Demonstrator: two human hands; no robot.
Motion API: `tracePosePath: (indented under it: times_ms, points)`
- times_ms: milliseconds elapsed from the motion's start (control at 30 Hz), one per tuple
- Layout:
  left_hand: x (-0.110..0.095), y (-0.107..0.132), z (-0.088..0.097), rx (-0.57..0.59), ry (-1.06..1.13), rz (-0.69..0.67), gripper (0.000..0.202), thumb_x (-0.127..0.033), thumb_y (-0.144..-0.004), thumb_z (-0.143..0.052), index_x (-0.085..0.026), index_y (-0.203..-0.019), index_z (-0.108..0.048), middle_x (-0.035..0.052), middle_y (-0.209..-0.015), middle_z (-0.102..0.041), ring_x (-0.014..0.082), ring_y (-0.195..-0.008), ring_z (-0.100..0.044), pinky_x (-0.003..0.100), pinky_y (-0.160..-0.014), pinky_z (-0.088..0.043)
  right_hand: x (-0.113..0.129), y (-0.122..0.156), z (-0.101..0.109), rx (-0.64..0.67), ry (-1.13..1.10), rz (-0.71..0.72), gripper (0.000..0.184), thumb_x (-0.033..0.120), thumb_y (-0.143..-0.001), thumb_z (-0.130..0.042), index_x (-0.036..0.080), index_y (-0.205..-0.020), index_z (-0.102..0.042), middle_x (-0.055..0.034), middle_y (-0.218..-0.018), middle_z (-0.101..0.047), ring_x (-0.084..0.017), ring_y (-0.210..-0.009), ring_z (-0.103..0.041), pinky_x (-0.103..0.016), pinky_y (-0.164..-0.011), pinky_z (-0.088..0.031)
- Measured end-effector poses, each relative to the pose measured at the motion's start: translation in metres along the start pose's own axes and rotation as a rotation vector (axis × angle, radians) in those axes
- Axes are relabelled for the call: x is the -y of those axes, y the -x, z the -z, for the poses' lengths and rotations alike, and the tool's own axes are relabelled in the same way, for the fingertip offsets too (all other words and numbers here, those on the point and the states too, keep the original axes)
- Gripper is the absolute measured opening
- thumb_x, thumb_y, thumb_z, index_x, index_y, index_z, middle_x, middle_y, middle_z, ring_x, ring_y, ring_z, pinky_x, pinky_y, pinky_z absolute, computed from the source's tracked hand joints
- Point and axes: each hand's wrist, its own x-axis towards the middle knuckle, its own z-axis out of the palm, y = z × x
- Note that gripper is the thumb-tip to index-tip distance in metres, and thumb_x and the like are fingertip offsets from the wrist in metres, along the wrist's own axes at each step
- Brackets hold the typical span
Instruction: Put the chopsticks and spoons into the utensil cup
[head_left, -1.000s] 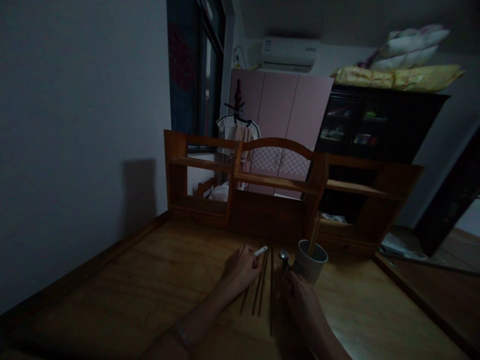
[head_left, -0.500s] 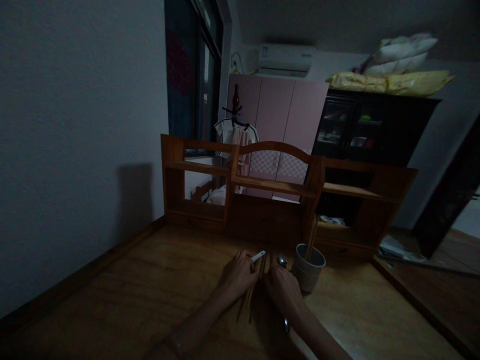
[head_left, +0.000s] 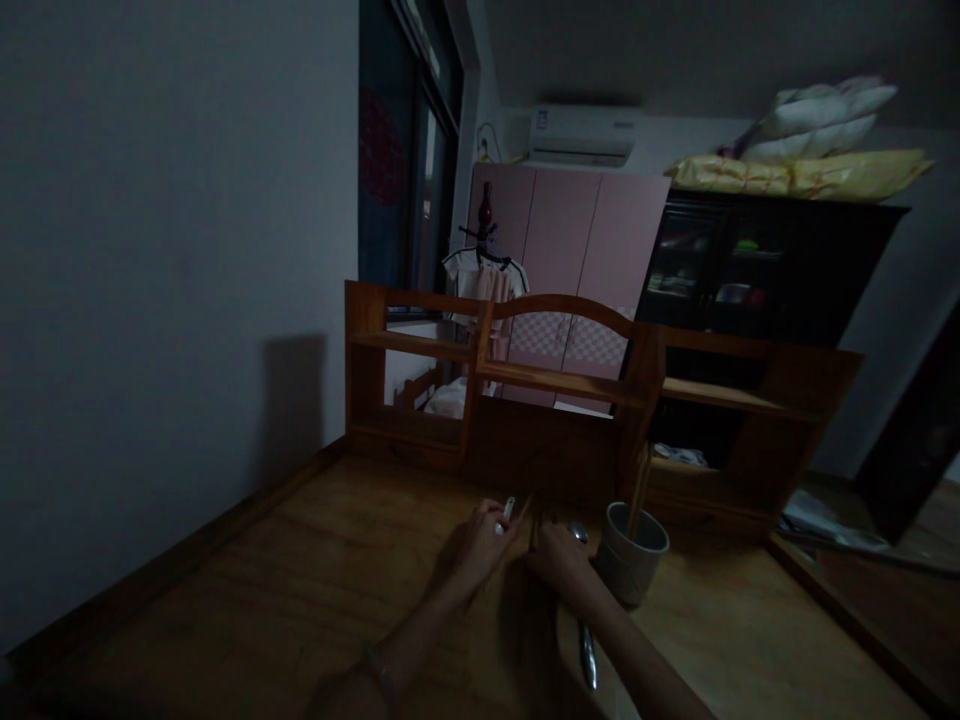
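My left hand (head_left: 486,535) is closed around a small white utensil (head_left: 508,510) with a hole at its end; its other end is hidden in the fingers. A thin wooden chopstick (head_left: 524,510) also passes through this hand, slanting down to the left. My right hand (head_left: 559,555) rests low over the table with curled fingers, by dark thin stick tips; what it grips is hidden. Under its wrist lies a metal spoon (head_left: 588,660), whose shiny bowl shows beyond the knuckles. Right of that hand stands a grey cup (head_left: 630,570) with several chopsticks (head_left: 639,490) leaning in it.
The wooden tabletop (head_left: 315,590) meets a wall (head_left: 172,300) on the left. A wooden shelf unit (head_left: 555,440) runs along its back edge. Beyond are a pink wardrobe (head_left: 562,230) and a dark cabinet (head_left: 817,270). The room is dim.
My left hand has lifted slightly, turning the white utensil more upright, and a chopstick that lay between the hands is now in it. The view has shifted a little left.
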Motion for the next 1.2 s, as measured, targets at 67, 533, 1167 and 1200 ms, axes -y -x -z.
tracePosePath:
  times_ms: [67, 533, 1167, 1200]
  points:
    - [-0.002, 0.0, -0.001, -0.012, 0.066, 0.012, 0.02, -0.03, -0.084, -0.06, -0.016, -0.072, -0.07, 0.0069, -0.102, -0.059, 0.0175, -0.1, -0.059, 0.028, -0.092, -0.044, -0.001, -0.001, 0.006, -0.001, -0.048, 0.021, 0.02, 0.015, -0.078, -0.053, 0.011, -0.085, -0.071, -0.0163, -0.086, -0.072, -0.026, -0.085, -0.069, -0.025, -0.062, -0.041]
    - [-0.067, 0.029, 0.007, 0.149, 0.636, 0.001, 0.035, -0.051, -0.086, -0.056, -0.017, -0.09, -0.057, -0.001, -0.076, -0.06, 0.0086, -0.056, -0.054, 0.02, -0.053, -0.044, -0.046, 0.084, 0.057, -0.166, -0.717, 0.388, 0.017, 0.032, -0.094, -0.042, 0.02, -0.099, -0.053, -0.0023, -0.078, -0.062, -0.015, -0.066, -0.059, -0.023, -0.059, -0.046]
    - [-0.092, 0.059, 0.012, 0.328, 0.437, -0.252, 0.016, -0.032, -0.088, -0.06, -0.021, -0.098, -0.066, 0.0007, -0.089, -0.068, 0.0141, -0.082, -0.066, 0.023, -0.076, -0.052, -0.066, 0.089, 0.058, -0.228, -0.751, 0.442, 0.017, 0.029, -0.093, -0.048, 0.019, -0.098, -0.061, -0.006, -0.088, -0.062, -0.018, -0.081, -0.06, -0.028, -0.073, -0.052]
    - [-0.092, 0.059, 0.012, 0.329, 0.43, -0.254, 0.016, -0.031, -0.088, -0.06, -0.02, -0.098, -0.066, 0.0006, -0.089, -0.068, 0.0141, -0.082, -0.066, 0.023, -0.076, -0.051, -0.066, 0.09, 0.059, -0.223, -0.76, 0.442, 0.016, 0.028, -0.093, -0.049, 0.019, -0.095, -0.061, -0.0054, -0.086, -0.061, -0.017, -0.08, -0.06, -0.028, -0.073, -0.052]
